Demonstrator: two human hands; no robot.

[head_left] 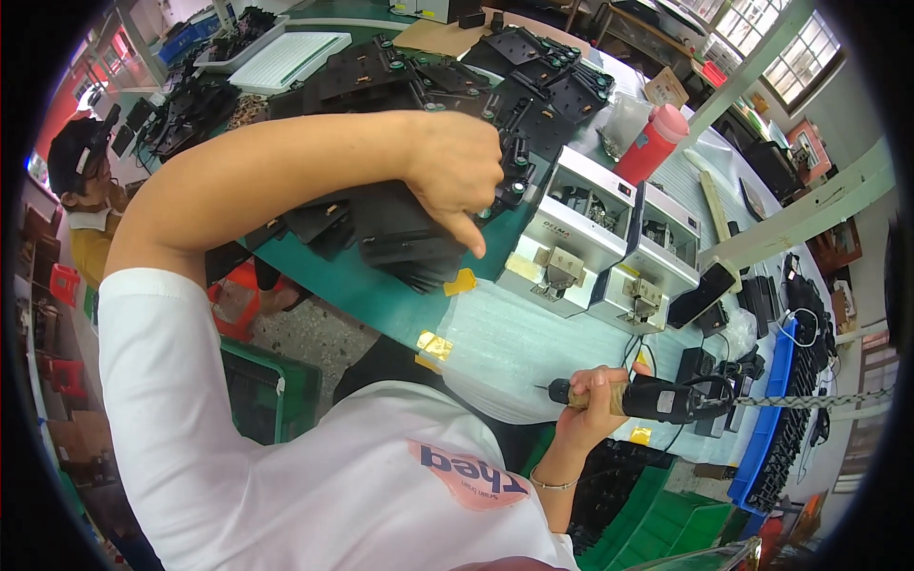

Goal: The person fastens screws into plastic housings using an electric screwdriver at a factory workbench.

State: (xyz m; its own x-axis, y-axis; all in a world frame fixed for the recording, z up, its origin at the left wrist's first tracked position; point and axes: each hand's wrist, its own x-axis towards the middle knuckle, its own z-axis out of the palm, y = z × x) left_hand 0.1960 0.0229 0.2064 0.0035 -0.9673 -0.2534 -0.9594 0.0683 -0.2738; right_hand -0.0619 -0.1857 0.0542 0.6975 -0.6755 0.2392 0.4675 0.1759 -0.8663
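My left hand (457, 171) reaches across above a heap of black plate-like parts (362, 71). Its fingers look curled and the thumb points down toward a stack of black plates (409, 238); what lies in the fingers is hidden. My right hand (595, 404) is wrapped round a black electric screwdriver (657, 400), held level with its bit toward the left, over a pale foam sheet (514, 333). Between the hands, farther right, stand two white screw feeders (571, 228) side by side with loose screws in their open tops.
Behind the feeders stands a pink-red bottle (654, 143). A blue tray (766, 419) of black parts is at the right, near a dark phone (703, 293). Green crates (271, 390) sit below the table edge. A person in a dark cap (86, 162) is at the far left.
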